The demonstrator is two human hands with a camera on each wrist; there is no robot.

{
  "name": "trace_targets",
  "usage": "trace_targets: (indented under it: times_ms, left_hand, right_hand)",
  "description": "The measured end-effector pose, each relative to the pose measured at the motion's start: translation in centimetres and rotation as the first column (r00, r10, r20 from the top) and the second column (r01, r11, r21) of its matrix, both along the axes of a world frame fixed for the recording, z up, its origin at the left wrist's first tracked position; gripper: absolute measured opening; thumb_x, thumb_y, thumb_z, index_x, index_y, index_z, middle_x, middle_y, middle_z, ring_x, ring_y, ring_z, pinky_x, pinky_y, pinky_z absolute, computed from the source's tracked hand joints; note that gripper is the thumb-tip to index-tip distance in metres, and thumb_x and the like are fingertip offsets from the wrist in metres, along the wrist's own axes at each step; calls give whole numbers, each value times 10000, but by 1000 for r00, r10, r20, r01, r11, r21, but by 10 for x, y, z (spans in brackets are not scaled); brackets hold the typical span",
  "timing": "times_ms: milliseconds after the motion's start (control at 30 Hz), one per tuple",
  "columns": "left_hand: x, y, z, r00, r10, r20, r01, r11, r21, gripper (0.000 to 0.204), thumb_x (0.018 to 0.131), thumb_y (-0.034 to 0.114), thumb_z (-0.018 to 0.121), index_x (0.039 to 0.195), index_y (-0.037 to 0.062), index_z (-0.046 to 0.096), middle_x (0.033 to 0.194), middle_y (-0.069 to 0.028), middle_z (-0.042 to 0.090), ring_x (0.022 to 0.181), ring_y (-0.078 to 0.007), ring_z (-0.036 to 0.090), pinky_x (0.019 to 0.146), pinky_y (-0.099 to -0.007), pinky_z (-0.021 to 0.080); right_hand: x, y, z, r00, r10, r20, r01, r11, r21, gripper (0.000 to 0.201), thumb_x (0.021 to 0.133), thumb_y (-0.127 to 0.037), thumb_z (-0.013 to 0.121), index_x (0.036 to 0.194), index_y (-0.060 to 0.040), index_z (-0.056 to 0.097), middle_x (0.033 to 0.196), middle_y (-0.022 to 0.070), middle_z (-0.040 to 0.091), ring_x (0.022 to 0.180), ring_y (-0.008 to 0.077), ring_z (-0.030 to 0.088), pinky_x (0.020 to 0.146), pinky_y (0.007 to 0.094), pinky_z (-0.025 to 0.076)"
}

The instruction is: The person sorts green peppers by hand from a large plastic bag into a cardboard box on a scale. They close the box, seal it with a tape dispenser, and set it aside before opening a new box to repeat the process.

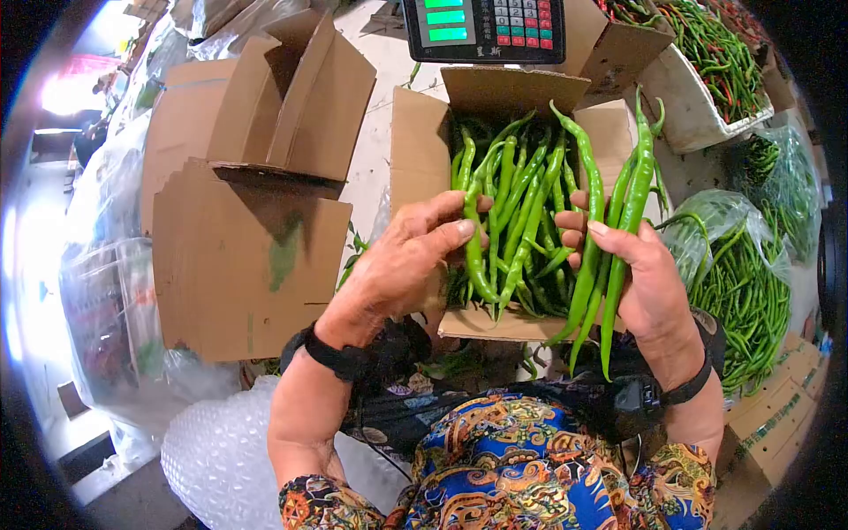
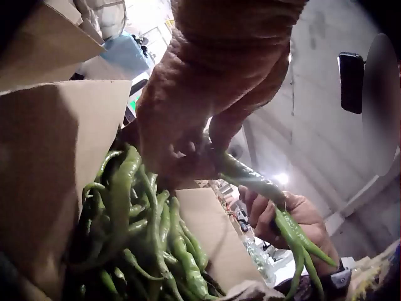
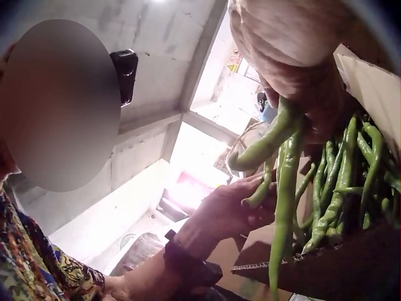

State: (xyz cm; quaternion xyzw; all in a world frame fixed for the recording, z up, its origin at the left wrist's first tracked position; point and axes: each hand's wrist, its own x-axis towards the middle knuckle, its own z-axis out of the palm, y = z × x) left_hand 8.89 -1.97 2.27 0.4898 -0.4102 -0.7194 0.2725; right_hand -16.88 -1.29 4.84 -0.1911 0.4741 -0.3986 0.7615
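Over an open cardboard box filled with long green chili peppers, both hands hold peppers. My left hand pinches one curved chili pepper between thumb and fingers at the box's left side; the right wrist view shows its lower end by the fingers. My right hand grips a few long chili peppers at the box's right side, their tips hanging down past the palm. In the left wrist view the right hand is partly hidden behind peppers.
A digital scale with lit green displays stands behind the box. Empty-looking folded cartons are at the left. On the right are a white foam box of red and green peppers and a plastic bag of green peppers. Bubble wrap lies lower left.
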Motion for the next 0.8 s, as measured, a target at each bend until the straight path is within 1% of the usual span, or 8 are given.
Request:
trace_targets:
  times_ms: [67,133,200,300,367,467,733,800]
  left_hand:
    - [16,-6,18,918,-66,390,188,941,-283,351,942,151,542,1247,-21,573,1062,-74,668,991,-141,608,874,-274,476]
    - [45,-9,24,774,133,619,177,894,-412,324,907,116,559,1198,-22,593,962,-120,686,872,-168,622,773,-310,494]
    - [72,-7,19,369,394,842,399,751,-527,314,889,81,566,1186,-21,586,985,-158,669,877,-267,651,781,-352,509]
    - [69,-3,8,235,603,762,540,570,-619,354,841,86,599,1183,-2,586,1093,-210,611,860,-382,625,831,-451,493]
    - [26,0,23,697,376,611,120,778,-616,353,852,71,641,1197,9,598,1096,-131,626,934,-219,627,814,-328,511]
    - [-33,10,26,919,-55,391,194,925,-328,325,800,181,762,1060,18,655,829,-48,655,764,-117,595,693,-279,500]
    - [-44,20,-9,978,-74,195,111,976,-189,318,854,260,699,962,-34,640,693,-73,608,605,-132,533,568,-309,452]
    - [-28,15,4,971,-122,208,129,991,-23,310,900,224,645,1088,-22,629,797,-29,636,654,-95,557,590,-253,467]
  right_hand:
    - [0,-3,1,1000,-11,-3,11,1000,-7,389,909,-44,555,1285,20,483,1117,153,625,945,190,629,830,317,532]
    - [-3,-7,4,998,-3,65,4,1000,-16,390,910,-51,558,1285,22,481,1118,153,623,962,190,622,840,323,531]
    - [-4,-7,7,997,6,74,-4,1000,-24,388,911,-53,558,1283,22,482,1113,151,624,960,188,622,846,324,530]
    - [-3,-8,4,995,29,93,-25,998,-50,394,914,-60,560,1291,20,478,1135,151,623,972,193,631,873,327,522]
    - [3,-7,4,991,61,118,-56,997,-47,402,916,-64,564,1301,17,478,1177,160,618,1019,200,631,893,322,514]
    - [18,-6,-2,988,62,139,-53,996,-73,382,934,-66,557,1304,3,492,1210,149,614,1088,216,608,925,341,503]
    - [13,4,-24,998,2,-58,-3,1000,-6,401,947,-135,566,1316,-19,461,1236,130,609,1087,225,615,908,351,504]
    - [4,0,-15,998,-46,-44,46,999,3,371,945,-112,562,1288,-10,466,1193,130,622,1068,212,619,883,326,502]
